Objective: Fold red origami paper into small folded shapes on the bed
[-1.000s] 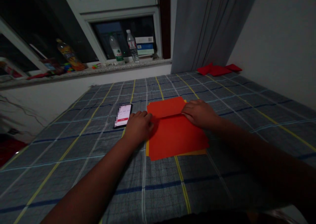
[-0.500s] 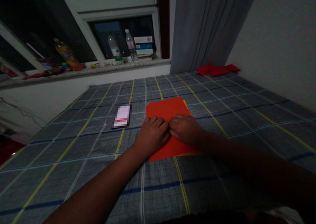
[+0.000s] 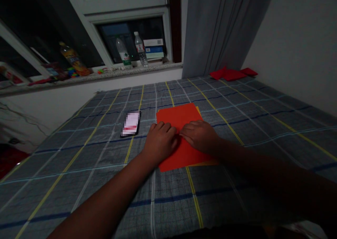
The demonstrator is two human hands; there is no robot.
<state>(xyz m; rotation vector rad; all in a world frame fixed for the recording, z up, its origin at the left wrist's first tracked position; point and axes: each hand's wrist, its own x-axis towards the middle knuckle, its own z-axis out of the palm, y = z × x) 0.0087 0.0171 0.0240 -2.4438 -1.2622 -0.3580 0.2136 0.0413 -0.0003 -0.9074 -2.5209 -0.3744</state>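
Head view, both hands on paper:

1. Left hand [image 3: 159, 143] and right hand [image 3: 199, 136] sit on a red sheet [image 3: 181, 114], nearly touching at the sheet's middle.
2. Fingers on both hands are open, not gripping. Left fingers [image 3: 166, 127] curve slightly, tips down on the sheet. Right fingers [image 3: 190, 128] lie flatter and point toward the left hand.
3. Red sheet lies flat on a plaid bed [image 3: 79, 168], slightly skewed, and a yellow sheet [image 3: 202, 164] shows beneath it along the near and far right edges.
4. Step in hand looks like pressing at the sheet's centre. Any crease under the palms is hidden, so cannot tell if it is folded there.
5. Next move calls for lifting the hands to expose that area, since they cover the middle of the sheet.
6. Phone [image 3: 131, 124] lies face up left of the sheet, just beyond the left hand, its screen blurred out.
7. Far end: red cushions [image 3: 230, 74] lie on the bed by a curtain [image 3: 218, 32]. Two water bottles [image 3: 122, 51] and books [image 3: 154, 47] stand at a windowsill [image 3: 110, 73].
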